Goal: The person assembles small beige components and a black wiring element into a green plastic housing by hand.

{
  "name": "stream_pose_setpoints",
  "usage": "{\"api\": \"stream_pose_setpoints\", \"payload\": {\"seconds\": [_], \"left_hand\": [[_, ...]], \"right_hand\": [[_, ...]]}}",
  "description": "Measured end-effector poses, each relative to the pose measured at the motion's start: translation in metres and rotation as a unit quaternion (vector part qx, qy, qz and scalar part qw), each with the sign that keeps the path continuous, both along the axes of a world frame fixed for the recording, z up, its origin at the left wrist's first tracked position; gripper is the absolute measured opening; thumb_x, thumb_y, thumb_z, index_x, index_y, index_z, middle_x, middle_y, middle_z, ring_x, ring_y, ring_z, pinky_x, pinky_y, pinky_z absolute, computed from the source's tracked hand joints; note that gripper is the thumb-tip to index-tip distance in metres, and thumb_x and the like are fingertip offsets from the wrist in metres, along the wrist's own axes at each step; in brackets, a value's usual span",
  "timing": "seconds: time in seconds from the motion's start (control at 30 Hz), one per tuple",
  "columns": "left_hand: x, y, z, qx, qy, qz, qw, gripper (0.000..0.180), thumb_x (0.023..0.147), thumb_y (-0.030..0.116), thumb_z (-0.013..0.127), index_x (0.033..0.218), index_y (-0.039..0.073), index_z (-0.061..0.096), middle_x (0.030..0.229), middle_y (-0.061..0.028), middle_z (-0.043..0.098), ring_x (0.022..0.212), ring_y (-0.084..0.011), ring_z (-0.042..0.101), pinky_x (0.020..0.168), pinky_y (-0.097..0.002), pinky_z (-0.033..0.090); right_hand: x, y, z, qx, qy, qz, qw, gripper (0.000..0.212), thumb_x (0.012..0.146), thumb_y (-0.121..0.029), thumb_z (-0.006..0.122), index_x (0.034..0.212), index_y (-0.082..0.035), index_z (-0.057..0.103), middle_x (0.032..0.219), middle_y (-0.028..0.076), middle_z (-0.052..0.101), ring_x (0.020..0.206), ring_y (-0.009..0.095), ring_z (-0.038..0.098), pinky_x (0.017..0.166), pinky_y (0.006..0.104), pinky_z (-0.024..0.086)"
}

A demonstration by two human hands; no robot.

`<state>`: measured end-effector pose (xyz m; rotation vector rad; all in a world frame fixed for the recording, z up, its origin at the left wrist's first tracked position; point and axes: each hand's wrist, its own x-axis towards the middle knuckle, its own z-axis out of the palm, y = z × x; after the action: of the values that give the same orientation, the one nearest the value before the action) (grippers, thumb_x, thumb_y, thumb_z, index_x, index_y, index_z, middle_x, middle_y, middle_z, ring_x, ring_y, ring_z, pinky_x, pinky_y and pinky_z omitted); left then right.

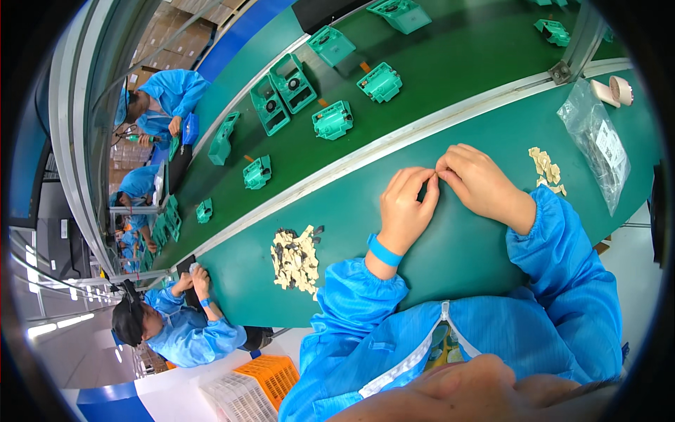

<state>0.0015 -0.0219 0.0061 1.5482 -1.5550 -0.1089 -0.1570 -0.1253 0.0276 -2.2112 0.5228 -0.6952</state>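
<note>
Head fisheye, left of worn pair; looks down, close above left hand (406, 211), right hand (479, 184); conveyor (464, 67) farther off.

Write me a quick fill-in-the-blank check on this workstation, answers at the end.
1. The wrist of the left hand wears a band coloured ____.
2. Compared with the left pile of pieces, the pile beyond the right hand is ____ in extent.
3. The clear plastic bag lies to the ____ of both hands.

Missing words: blue; smaller; right.
</note>
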Motion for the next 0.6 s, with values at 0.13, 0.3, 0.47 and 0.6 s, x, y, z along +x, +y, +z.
{"api": "stream_pose_setpoints", "payload": {"seconds": [0.13,0.3,0.47,0.6], "left_hand": [[-0.002,-0.001,0.0,0.0,-0.013,0.012,1.0,0.008,0.085,-0.001,0.073,0.093,-0.001,0.071,0.09,-0.0128,0.072,0.078,-0.0289,0.068,0.069,-0.0369,0.056],[-0.005,-0.001,-0.003,0.0,0.031,0.028,0.999,0.008,0.086,-0.002,0.072,0.094,0.0,0.07,0.09,-0.0131,0.07,0.078,-0.0267,0.069,0.069,-0.035,0.057],[-0.008,-0.004,-0.004,-0.012,0.062,0.073,0.995,0.005,0.088,-0.002,0.07,0.093,-0.001,0.069,0.089,-0.0126,0.069,0.077,-0.0246,0.068,0.069,-0.0316,0.056],[-0.037,-0.024,0.006,0.026,0.055,-0.023,0.998,0.003,0.091,0.002,0.069,0.09,0.001,0.071,0.087,-0.0131,0.069,0.075,-0.0262,0.067,0.066,-0.0355,0.054]], "right_hand": [[0.002,0.001,-0.003,-0.015,0.002,-0.007,1.0,0.004,0.092,-0.003,0.061,0.094,0.001,0.061,0.091,0.018,0.064,0.091,0.042,0.06,0.081,0.0495,0.05],[-0.003,-0.005,0.009,0.034,0.001,-0.003,0.999,0.006,0.092,-0.004,0.062,0.094,0.001,0.062,0.093,0.02,0.065,0.091,0.04,0.062,0.08,0.0464,0.052],[-0.053,-0.056,0.04,0.245,-0.017,0.04,0.968,0.009,0.096,-0.011,0.066,0.097,-0.002,0.066,0.093,0.004,0.067,0.088,0.015,0.061,0.079,0.0319,0.051],[-0.104,-0.094,0.065,0.256,-0.278,-0.131,0.917,0.014,0.098,-0.016,0.068,0.105,-0.004,0.07,0.095,-0.002,0.065,0.088,0.007,0.057,0.084,0.0238,0.046]]}}
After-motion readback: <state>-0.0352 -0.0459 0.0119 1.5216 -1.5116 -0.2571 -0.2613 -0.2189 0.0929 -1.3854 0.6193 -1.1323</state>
